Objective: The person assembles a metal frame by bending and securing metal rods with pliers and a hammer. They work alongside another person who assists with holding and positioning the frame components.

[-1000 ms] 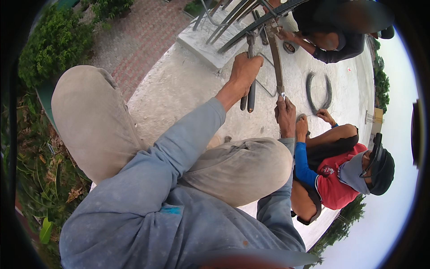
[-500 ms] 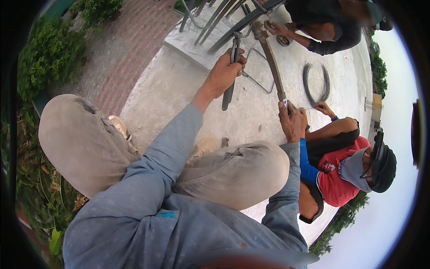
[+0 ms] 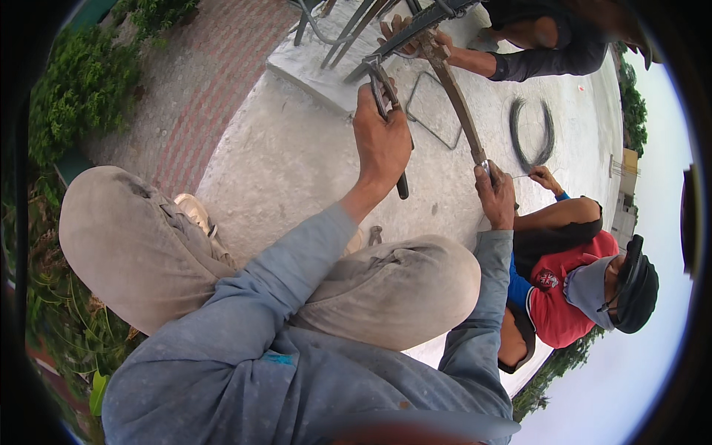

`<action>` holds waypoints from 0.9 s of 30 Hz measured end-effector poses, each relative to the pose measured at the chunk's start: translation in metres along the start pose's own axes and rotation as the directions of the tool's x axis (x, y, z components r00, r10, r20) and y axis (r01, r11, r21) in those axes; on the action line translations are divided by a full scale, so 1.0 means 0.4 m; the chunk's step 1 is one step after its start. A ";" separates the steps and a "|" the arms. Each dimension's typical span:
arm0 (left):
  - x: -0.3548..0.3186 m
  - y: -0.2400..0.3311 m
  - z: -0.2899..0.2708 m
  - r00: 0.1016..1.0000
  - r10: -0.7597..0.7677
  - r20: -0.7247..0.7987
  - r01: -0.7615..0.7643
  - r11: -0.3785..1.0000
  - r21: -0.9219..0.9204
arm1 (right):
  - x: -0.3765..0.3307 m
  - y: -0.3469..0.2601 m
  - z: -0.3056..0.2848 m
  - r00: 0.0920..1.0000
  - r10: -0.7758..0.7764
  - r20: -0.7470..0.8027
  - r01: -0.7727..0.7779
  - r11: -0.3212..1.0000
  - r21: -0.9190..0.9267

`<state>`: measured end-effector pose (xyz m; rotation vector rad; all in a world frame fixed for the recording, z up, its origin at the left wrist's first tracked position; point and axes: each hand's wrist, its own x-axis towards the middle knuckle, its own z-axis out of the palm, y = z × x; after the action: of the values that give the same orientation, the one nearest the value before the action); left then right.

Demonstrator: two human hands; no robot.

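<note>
Dark long-handled pincers (image 3: 380, 96) are in my left hand (image 3: 382, 141), fingers wrapped around them. Their jaws reach up to the near end of a dark steel bar (image 3: 397, 41), and one handle extends below my palm. My right hand (image 3: 495, 194) is closed around the lower end of a long, narrow brown bar (image 3: 460, 104), where a shiny metal piece shows by my thumb; its exact kind is unclear. The bar's far end meets the steel bar. There, a co-worker's hand (image 3: 441, 44) touches the bars.
A bent steel stirrup (image 3: 437, 119) and a coil of thin black wire (image 3: 515, 141) lie on the pale concrete surface (image 3: 297, 141). More rods (image 3: 345, 33) rise at the top. Close on my right, a person in a red shirt (image 3: 567, 285) holds a wire. Paving lies beyond the left edge.
My left hand has turned and shifted slightly right, bringing the pincers' jaws up against the steel bar's end. The far co-worker's hands have moved in around the bars. My right hand shifted slightly right.
</note>
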<state>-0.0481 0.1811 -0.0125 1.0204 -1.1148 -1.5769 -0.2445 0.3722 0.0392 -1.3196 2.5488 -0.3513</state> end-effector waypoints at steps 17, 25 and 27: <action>-0.068 -0.335 -0.089 0.888 -0.235 0.395 0.022 0.880 0.475 | -0.004 0.046 0.007 0.988 0.134 0.082 -0.107 0.957 -0.271; 0.021 -0.319 -0.162 0.728 -0.629 0.274 0.420 0.724 0.547 | 0.008 0.136 0.047 0.992 0.124 -0.004 -0.122 0.975 -0.184; 0.030 -0.325 -0.180 0.740 -0.633 0.228 0.380 0.673 0.634 | 0.009 0.086 0.049 0.997 0.060 -0.053 -0.066 0.990 -0.122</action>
<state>-0.0104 0.1765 -0.1568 1.5257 -1.7793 -2.0703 -0.2662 0.3866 0.0093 -1.2836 2.6850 -0.2198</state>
